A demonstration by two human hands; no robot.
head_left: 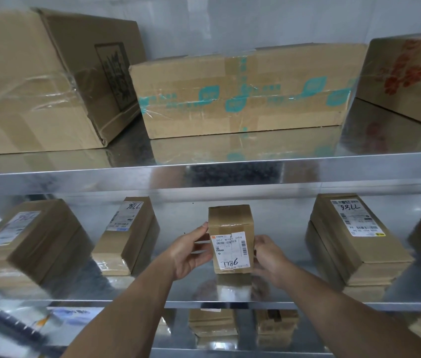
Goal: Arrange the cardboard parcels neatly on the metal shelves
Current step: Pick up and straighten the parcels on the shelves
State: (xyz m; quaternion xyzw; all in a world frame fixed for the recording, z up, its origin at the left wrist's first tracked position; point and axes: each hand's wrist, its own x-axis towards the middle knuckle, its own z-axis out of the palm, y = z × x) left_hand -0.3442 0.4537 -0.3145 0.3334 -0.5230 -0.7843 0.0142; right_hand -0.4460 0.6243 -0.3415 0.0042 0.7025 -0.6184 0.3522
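Gripping upright parcel on middle shelf, left hand, right hand flanking

metal shelves, cardboard parcels, some prob. stacked

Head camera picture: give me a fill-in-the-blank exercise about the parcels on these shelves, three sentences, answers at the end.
The left hand and right hand grip the small parcel standing on the ____ shelf.
The number handwritten on its label is ____.
The top shelf carries ____ large boxes.
Missing words: middle; 7786; three.
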